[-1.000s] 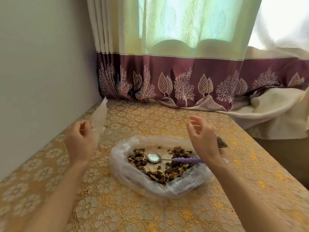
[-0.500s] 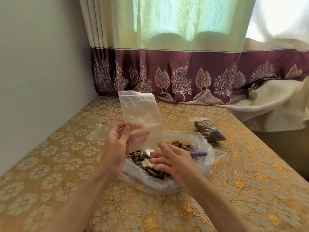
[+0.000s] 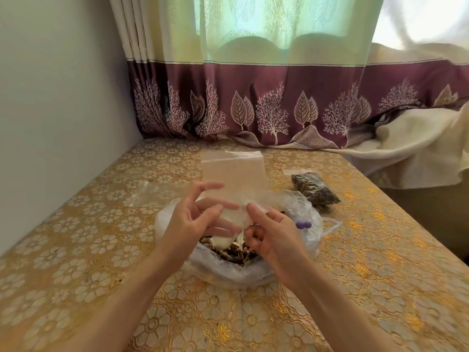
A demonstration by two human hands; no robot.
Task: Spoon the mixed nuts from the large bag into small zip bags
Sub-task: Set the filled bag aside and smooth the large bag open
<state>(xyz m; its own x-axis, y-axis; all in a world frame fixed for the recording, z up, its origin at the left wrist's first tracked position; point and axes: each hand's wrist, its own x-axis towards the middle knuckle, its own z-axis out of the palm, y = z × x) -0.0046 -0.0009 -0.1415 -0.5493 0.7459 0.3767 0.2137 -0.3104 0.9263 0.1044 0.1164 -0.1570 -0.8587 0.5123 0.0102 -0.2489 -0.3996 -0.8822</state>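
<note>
Both hands were raised over the large bag (image 3: pixel 238 273), which sat open on the table (image 3: pixel 380 288) at the middle of the view, its thin cloudy plastic slumped around a low heap of nuts (image 3: pixel 229 251). Between the hands stood an empty small zip bag (image 3: pixel 233 174), held upright with its zip strip at twelve o'clock and its bottom edge down among the fingers.

The left hand (image 3: pixel 195 224) had its fingers spread and lightly bent, the bag's lower part lying against them; whether the thumb pinched it could not be told. The right hand (image 3: pixel 269 232) was loosely curled at the bag's lower right corner, and it seemed to nip the film there, though the contact was partly hidden.

The small bag looked nearly weightless, limp and slick, likely to fold or slide if held by one corner. The better hold would be at twelve o'clock, either side of the zip strip, where the plastic is stiffer and the mouth can be pulled apart.

The spoon's purple handle end (image 3: pixel 380 224) poked out at three o'clock of the right hand, the bowl hidden. A filled small bag (image 3: pixel 314 189) lay at two o'clock of the large bag, near but apart. Another flat empty bag (image 3: pixel 152 194) lay at ten o'clock.
</note>
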